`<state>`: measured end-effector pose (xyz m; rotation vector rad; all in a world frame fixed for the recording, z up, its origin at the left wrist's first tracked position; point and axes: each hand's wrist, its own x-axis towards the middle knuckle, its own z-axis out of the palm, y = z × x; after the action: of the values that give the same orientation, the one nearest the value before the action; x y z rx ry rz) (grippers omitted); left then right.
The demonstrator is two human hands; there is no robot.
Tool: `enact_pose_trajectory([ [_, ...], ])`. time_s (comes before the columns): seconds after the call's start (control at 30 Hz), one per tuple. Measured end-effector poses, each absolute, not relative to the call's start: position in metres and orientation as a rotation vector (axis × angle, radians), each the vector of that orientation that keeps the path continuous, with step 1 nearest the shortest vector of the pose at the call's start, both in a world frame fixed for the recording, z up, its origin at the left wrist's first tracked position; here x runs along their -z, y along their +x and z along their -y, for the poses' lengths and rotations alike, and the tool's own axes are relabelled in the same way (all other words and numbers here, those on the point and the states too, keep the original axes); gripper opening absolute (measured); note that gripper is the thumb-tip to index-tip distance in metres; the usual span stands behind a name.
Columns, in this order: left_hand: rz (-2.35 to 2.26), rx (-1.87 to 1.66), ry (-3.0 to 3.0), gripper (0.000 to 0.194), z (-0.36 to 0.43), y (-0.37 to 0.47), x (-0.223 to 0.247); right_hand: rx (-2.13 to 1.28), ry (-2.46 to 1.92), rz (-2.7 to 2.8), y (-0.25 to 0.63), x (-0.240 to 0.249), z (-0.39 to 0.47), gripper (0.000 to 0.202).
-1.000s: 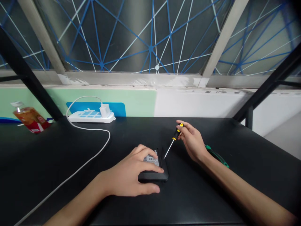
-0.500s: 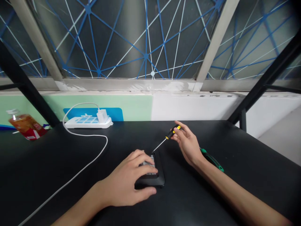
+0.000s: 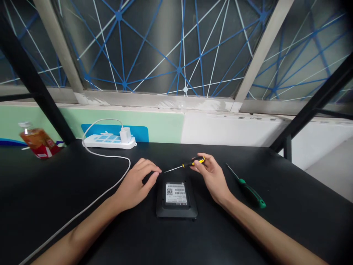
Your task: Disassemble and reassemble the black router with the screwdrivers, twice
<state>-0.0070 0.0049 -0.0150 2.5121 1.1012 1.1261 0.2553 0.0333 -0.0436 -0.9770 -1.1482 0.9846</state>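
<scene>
A black-and-yellow screwdriver (image 3: pixel 193 162) is held by its handle in my right hand (image 3: pixel 215 178), its metal shaft pointing left. Close to its tip, the thumb and fingertips of my left hand (image 3: pixel 136 186) come together in a pinch; anything between them is too small to make out. Below the screwdriver, a flat black device (image 3: pixel 176 212) with sloped edges lies on the table. Its upper face carries a white printed label (image 3: pixel 176 194) with barcodes and a square code. Neither hand touches the device.
Right of my right hand lies a green-handled screwdriver (image 3: pixel 251 193) on the black table (image 3: pixel 220 239). A white power strip (image 3: pixel 110 141) with a charger (image 3: pixel 125 135) stands at the back, its cable (image 3: pixel 91 200) running down the left. A drink bottle (image 3: pixel 40 141) leans at far left.
My left hand has moved off the device, up and left, into a pinch. The held screwdriver's tip has left the device and swung left, lying flatter. The view has shifted slightly.
</scene>
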Motion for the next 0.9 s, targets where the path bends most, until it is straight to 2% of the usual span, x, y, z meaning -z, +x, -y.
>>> enact_pose_trajectory([
  [0.2, -1.153, -1.121, 2.423, 0.02, -0.005, -0.003, 0.017, -0.972, -1.007, 1.21, 0.249, 0.048, -0.03, 0.038],
  [0.3, -1.249, -0.967, 2.409, 0.016, -0.001, -0.004, 0.014, -0.939, -1.024, 1.202, 0.252, 0.05, -0.032, 0.038],
  [0.33, -1.262, -0.871, 2.429, 0.028, 0.002, -0.005, 0.013, -0.925, -1.031, 1.196, 0.253, 0.05, -0.033, 0.039],
  [0.43, -1.169, -0.623, 2.522, 0.081, 0.012, -0.005, 0.01, -0.891, -1.048, 1.176, 0.257, 0.05, -0.036, 0.04],
  [0.5, -1.117, -0.559, 2.545, 0.092, 0.017, -0.004, 0.011, -0.879, -1.056, 1.162, 0.259, 0.048, -0.037, 0.041],
  [0.57, -1.122, -0.528, 2.531, 0.091, 0.019, -0.003, 0.013, -0.874, -1.058, 1.153, 0.26, 0.046, -0.037, 0.04],
  [0.73, -1.18, -0.453, 2.474, 0.073, 0.024, -0.001, 0.015, -0.849, -1.044, 1.161, 0.261, 0.042, -0.035, 0.036],
  [0.9, -1.168, -0.365, 2.417, 0.077, 0.041, 0.004, 0.011, -0.839, -1.029, 1.197, 0.261, 0.042, -0.033, 0.035],
])
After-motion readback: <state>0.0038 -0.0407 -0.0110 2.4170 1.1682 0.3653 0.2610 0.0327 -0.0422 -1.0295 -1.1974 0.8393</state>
